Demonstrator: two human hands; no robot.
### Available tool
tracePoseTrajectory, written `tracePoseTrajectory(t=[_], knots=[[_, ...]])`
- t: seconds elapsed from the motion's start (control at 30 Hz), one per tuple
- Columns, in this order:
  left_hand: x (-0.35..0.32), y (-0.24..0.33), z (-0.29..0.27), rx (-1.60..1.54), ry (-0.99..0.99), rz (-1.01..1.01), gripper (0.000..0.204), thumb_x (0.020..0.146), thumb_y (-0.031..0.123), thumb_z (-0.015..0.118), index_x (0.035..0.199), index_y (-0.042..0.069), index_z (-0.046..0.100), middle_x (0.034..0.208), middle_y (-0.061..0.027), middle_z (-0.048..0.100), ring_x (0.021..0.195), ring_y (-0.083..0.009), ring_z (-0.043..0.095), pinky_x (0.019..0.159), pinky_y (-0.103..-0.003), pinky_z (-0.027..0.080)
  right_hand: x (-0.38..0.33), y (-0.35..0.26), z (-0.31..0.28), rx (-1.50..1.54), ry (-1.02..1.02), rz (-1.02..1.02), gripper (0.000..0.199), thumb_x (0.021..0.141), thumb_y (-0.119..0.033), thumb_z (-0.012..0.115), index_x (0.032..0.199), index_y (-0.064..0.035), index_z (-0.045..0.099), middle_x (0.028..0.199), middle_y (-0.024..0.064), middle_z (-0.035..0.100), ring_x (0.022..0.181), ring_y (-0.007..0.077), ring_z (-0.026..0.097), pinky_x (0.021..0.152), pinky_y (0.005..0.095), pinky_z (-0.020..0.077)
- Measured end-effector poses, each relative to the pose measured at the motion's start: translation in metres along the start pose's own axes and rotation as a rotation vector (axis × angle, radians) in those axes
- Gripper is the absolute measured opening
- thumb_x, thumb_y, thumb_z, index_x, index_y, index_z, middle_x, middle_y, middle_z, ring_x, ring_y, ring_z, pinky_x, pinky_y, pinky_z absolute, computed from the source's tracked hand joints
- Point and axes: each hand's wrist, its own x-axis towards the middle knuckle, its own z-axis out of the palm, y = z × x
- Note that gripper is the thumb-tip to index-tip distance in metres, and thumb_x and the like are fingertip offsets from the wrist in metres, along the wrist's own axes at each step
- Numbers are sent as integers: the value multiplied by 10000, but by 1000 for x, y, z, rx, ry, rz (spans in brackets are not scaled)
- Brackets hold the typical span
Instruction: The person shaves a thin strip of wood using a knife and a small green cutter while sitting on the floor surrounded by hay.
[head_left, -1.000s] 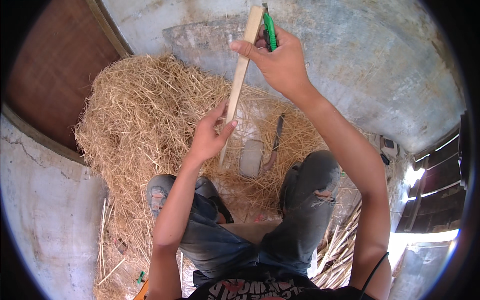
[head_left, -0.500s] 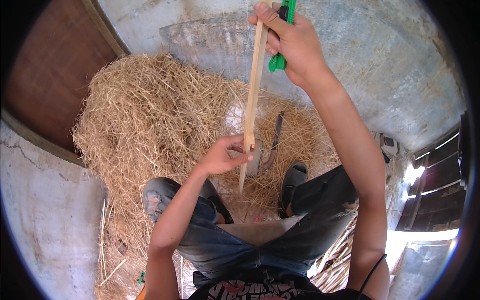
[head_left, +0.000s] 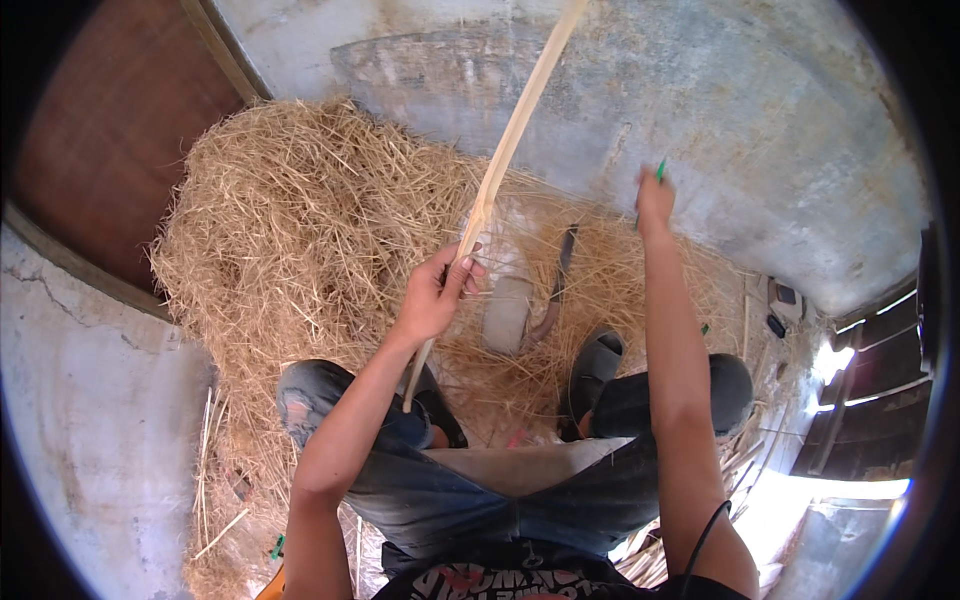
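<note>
My left hand (head_left: 430,300) is closed around a long pale bamboo strip (head_left: 512,140) with a knot a little above the fingers. The strip slants from beside my left knee up past the top edge of the view. Off to the right, my right hand (head_left: 655,203) is closed on a green utility knife (head_left: 661,169), apart from the strip. Only the ends of the knife show past the fingers, and its blade cannot be made out.
A large heap of shaved fibres (head_left: 290,220) lies at the left. Between my feet and the wall (head_left: 720,120) lie a block (head_left: 506,315) and a curved dark blade with a handle (head_left: 560,275). Split strips (head_left: 645,560) lie by my right thigh.
My right hand has let go of the strip's upper part and moved right and down with the knife. My left hand has shifted slightly left, and the strip now leans further right.
</note>
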Motion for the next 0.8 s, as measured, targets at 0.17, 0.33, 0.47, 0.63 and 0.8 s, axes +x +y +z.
tracePoseTrajectory(t=[0.17,0.33,0.47,0.63,0.8], knots=[[5,-4,-9,63,67,2,304,1074,193,527,1290,4,627,943,-37,704,738,-84,614,640,-247,492,-64,178,-22,-467,-234,331,499,972,-338,614,1246,78,588,866,132,627,731,231,601,638,403,467],[21,2,14,186,162,14,329,1043,174,579,1326,14,629,917,-87,710,700,-118,618,624,-291,504,-82,163,-5,-415,-415,169,691,1001,-517,551,1385,58,528,1172,199,673,1044,279,669,876,399,522],[28,-8,21,395,193,83,326,1012,160,610,1293,-1,644,918,-164,708,709,-247,654,664,-354,525,-122,7,44,702,-809,175,608,1051,-500,479,1380,7,544,1249,199,661,1081,233,667,907,393,536],[33,0,42,574,224,103,297,988,139,619,1211,-49,672,941,-205,703,787,-361,675,722,-415,534,-141,-86,40,538,-902,14,382,1016,-306,639,1218,18,629,1040,174,731,755,174,727,670,272,590],[-15,24,55,757,380,469,425,986,182,638,1353,-24,579,1138,-222,672,949,-343,695,772,-424,543,-141,-85,40,465,-530,86,364,985,-308,687,1109,27,620,920,188,743,620,168,705,547,242,576]])
